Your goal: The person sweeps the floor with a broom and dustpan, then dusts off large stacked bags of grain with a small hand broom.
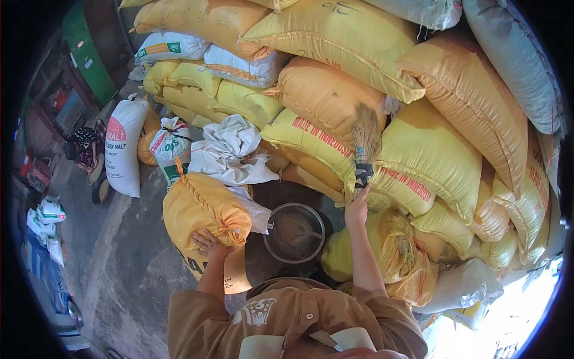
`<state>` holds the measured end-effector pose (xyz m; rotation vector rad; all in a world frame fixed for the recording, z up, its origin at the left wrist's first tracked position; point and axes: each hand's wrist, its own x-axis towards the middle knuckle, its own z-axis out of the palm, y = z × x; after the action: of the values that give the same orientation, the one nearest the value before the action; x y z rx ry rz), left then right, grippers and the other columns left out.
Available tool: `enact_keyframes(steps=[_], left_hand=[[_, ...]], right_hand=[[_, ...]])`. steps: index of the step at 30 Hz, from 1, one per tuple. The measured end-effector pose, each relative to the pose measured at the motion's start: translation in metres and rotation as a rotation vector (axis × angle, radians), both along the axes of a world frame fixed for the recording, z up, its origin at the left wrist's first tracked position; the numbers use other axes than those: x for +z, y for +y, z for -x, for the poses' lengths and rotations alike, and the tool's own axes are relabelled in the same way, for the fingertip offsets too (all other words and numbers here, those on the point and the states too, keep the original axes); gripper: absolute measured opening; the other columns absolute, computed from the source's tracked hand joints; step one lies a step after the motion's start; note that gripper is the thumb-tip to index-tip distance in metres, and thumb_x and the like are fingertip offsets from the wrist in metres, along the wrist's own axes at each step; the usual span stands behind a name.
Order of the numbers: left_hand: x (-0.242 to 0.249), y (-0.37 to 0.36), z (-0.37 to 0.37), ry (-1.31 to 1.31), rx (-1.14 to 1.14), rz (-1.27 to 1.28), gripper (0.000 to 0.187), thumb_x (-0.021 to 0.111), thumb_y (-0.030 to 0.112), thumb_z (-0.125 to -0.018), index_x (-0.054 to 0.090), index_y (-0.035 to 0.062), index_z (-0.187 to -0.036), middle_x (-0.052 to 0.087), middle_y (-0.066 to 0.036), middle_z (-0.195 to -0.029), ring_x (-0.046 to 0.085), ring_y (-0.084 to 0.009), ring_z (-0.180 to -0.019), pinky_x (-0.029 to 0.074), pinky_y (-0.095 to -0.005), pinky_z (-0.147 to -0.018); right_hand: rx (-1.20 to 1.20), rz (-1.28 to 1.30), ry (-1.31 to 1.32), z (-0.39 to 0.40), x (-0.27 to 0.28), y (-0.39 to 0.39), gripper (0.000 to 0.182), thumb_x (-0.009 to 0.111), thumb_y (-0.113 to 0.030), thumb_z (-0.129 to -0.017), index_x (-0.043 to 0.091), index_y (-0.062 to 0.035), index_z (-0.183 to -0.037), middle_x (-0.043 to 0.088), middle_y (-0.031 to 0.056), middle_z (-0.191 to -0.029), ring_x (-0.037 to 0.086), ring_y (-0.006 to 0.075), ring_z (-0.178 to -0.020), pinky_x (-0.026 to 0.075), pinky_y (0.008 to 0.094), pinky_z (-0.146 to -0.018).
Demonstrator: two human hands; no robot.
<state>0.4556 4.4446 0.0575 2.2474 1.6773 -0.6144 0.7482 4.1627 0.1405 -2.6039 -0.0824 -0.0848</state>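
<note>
My right hand (357,207) is closed round the handle of a short straw hand broom (366,134). Its bristles point up and touch or nearly touch the stacked orange sack (326,90). My left hand (210,244) lies with fingers spread on a full orange sack (200,206), near its gathered, tied end. Between my arms, on the floor, sits a round metal basin (274,246) with something pale inside that I cannot make out.
Yellow and orange sacks (427,155) are piled high ahead and to the right. Crumpled white sacks (224,152) lie beyond the orange one. A white malt sack (124,146) stands on the concrete floor (113,239) at left. Another person (89,146) is partly visible at far left.
</note>
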Motion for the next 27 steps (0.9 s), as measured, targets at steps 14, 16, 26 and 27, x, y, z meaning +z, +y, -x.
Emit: enact_keyframes(steps=[14,16,26,27], left_hand=[[0.0,-0.001,-0.011,0.068,0.057,0.008,0.133,0.071,0.058,-0.051,-0.023,0.007,-0.13,-0.028,-0.024,-0.133,-0.02,-0.0374,-0.126,0.011,-0.056,-0.1],[-0.004,0.001,-0.014,0.059,0.053,0.003,0.134,0.071,0.058,-0.051,-0.024,0.007,-0.13,-0.029,-0.024,-0.133,-0.02,-0.0377,-0.126,0.011,-0.056,-0.1],[-0.003,0.0,-0.016,0.101,0.045,0.019,0.134,0.072,0.056,-0.052,-0.026,0.0069,-0.128,-0.03,-0.027,-0.131,-0.022,-0.0417,-0.124,0.01,-0.0571,-0.099],[-0.005,0.001,-0.015,0.103,0.039,0.013,0.134,0.072,0.056,-0.052,-0.026,0.0069,-0.128,-0.03,-0.027,-0.131,-0.022,-0.0417,-0.124,0.01,-0.0571,-0.099]], right_hand=[[0.321,0.28,0.34,0.055,0.012,-0.071,0.065,0.047,-0.03,-0.082,0.014,-0.0108,-0.135,0.057,0.0275,-0.085,0.057,0.041,-0.075,0.046,0.0472,-0.065],[0.202,0.175,0.277,0.056,0.028,-0.074,0.063,0.047,-0.032,-0.083,0.018,-0.0097,-0.133,0.06,0.0226,-0.077,0.058,0.0386,-0.072,0.046,0.0464,-0.064],[0.236,0.261,0.405,0.037,-0.062,-0.069,0.063,0.046,-0.035,-0.083,0.017,-0.0105,-0.134,0.059,0.0233,-0.084,0.057,0.0392,-0.076,0.045,0.0466,-0.067],[0.218,0.202,0.41,0.047,-0.063,-0.07,0.063,0.045,-0.035,-0.083,0.017,-0.0105,-0.134,0.059,0.0233,-0.085,0.057,0.0387,-0.078,0.045,0.0465,-0.067]])
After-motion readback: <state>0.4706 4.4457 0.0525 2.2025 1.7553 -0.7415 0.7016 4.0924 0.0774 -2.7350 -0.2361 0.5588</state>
